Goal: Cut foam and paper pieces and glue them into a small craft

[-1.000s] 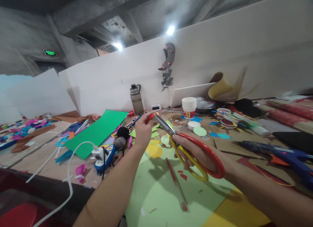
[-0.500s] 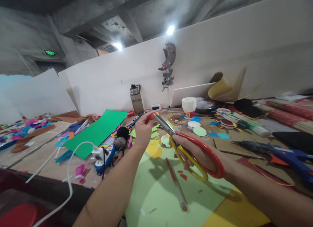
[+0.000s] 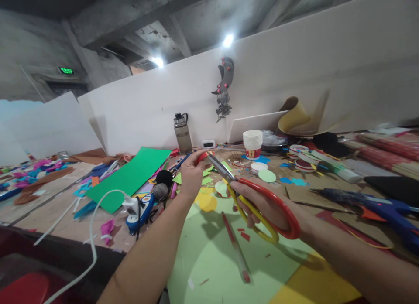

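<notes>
My left hand (image 3: pixel 192 175) pinches a small red piece (image 3: pixel 203 155), probably paper, though most of it is hidden by the fingers. Scissors (image 3: pixel 282 208) with one red and one yellow handle loop are gripped in my right hand (image 3: pixel 255 201). Their blade tips meet the red piece beside my left fingertips. Below both hands lies a light green sheet (image 3: pixel 209 251). On it rest a red pen (image 3: pixel 235 247), a few red scraps (image 3: pixel 245 237) and a yellow disc (image 3: pixel 207 202).
A stack of paper cups (image 3: pixel 253 142) and a water bottle (image 3: pixel 182 133) stand at the back. To the left are a green sheet (image 3: pixel 131 177) and a blue power strip (image 3: pixel 140 214) with a white cable. A blue glue gun (image 3: pixel 376 203) lies at the right.
Almost nothing differs. Both hands, the scissors and the red piece keep their places; the hanging moon ornament has swung very slightly left.
</notes>
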`<state>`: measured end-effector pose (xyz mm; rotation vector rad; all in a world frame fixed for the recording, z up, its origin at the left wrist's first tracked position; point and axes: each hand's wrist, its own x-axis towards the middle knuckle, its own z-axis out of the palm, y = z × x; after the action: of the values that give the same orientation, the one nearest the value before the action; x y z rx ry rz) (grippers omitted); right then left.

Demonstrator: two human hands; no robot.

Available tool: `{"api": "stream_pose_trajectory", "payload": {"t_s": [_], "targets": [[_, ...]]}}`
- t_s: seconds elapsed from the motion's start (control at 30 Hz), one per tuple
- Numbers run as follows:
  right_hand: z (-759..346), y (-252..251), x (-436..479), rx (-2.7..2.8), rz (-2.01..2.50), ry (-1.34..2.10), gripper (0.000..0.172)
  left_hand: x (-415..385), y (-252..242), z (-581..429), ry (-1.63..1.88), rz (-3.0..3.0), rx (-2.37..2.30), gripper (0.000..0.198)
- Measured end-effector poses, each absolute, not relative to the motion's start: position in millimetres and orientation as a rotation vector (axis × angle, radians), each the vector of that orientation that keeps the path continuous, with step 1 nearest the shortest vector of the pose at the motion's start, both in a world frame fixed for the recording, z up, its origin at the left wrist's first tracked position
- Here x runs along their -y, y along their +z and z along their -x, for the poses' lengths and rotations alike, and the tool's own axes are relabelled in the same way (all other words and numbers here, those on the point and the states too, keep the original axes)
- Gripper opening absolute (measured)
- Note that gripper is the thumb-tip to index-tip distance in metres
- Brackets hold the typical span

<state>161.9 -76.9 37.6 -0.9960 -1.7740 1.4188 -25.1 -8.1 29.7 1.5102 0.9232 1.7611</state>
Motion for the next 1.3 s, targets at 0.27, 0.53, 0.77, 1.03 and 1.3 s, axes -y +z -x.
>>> {"api": "stream_pose_trajectory", "payload": {"t_s": [0.27, 0.53, 0.77, 1.03, 1.3], "targets": [[-162, 36, 76, 1.839, 1.019, 1.341, 0.042, 7, 29, 24, 1.771, -1.489, -0.921, 0.023], [-161, 30, 74, 1.86, 0.955, 1.299, 0.038, 8, 30, 24, 1.782, -1.493, -0.924, 0.025], [-159, 32, 77, 1.816, 0.947, 1.356, 0.037, 8, 31, 24, 1.776, -1.487, -0.92, 0.025], [-160, 27, 75, 1.793, 0.928, 1.394, 0.036, 9, 31, 24, 1.776, -1.475, -0.924, 0.025], [-161, 29, 74, 1.813, 0.971, 1.384, 0.039, 8, 30, 25, 1.779, -1.491, -0.928, 0.025]]}}
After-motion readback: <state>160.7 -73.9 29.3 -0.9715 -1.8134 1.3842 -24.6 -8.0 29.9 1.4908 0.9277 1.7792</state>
